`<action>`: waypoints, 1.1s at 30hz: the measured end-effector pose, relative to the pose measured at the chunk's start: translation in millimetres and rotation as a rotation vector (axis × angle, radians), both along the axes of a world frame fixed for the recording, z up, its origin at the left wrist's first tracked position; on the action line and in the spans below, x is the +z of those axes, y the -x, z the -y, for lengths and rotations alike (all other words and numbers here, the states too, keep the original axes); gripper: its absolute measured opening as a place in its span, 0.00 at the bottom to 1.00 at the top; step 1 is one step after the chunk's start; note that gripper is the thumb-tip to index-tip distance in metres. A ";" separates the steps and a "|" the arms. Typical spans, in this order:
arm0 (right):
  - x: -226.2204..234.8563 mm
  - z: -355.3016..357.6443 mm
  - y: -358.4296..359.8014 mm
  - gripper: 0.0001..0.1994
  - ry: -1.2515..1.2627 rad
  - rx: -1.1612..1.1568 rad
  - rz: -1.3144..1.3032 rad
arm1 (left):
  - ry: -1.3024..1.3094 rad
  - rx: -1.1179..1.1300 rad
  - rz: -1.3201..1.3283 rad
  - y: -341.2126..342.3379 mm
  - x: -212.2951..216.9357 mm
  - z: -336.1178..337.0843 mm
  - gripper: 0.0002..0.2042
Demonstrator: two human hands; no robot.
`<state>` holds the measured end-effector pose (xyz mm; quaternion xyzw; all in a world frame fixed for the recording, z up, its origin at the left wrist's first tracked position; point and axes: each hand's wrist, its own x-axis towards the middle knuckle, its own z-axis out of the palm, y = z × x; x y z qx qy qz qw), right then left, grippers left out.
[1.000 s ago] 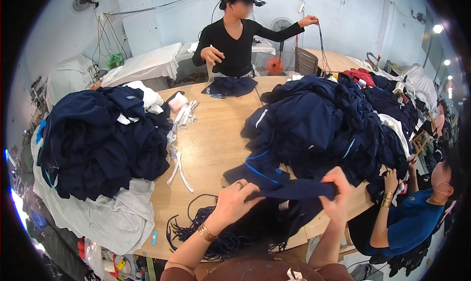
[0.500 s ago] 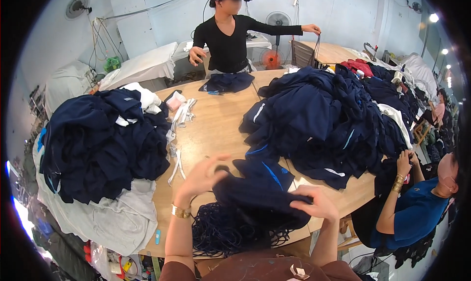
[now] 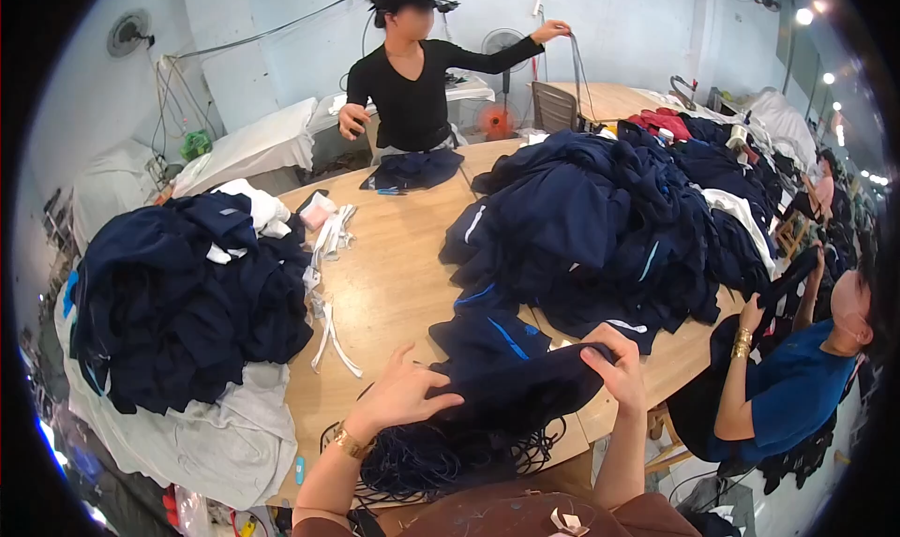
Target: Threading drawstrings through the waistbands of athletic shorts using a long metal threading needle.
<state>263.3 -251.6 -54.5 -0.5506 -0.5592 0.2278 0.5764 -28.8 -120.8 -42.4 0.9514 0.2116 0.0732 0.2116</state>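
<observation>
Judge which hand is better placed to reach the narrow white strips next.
Probably the left hand: it is nearer the narrow white strips, while the right hand grips dark navy cloth.

Right hand [image 3: 616, 368]: some fingers hidden behind navy cloth [image 3: 525, 387]. Left hand [image 3: 398, 394]: grip at cloth edge unclear. Cloth's underside, between hands, unseen. Dark cords [image 3: 405, 467] below left hand, partly covered. Beyond hands, standing person [image 3: 403, 92], face blurred. Well right of right hand, distant pink-clad person [image 3: 825, 186] too small to read.
</observation>
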 end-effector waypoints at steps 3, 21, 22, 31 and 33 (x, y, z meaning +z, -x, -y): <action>-0.1 0.1 -0.5 0.04 -0.004 0.071 -0.092 | 0.420 0.080 0.032 6.6 12.2 2.9 0.18; -26.9 -10.3 13.9 0.06 0.220 0.282 -0.050 | 0.456 0.085 0.019 -3.7 -8.8 18.0 0.18; -28.3 -13.9 14.8 0.07 0.284 0.366 -0.031 | 0.452 0.084 0.017 -5.0 -10.4 19.4 0.18; -7.9 -32.1 58.3 0.22 0.413 0.566 0.247 | 0.535 0.219 0.321 -17.0 -35.1 41.1 0.08; -16.1 -35.6 63.1 0.31 0.459 0.614 0.359 | 0.545 0.266 0.286 -16.8 -39.3 41.5 0.08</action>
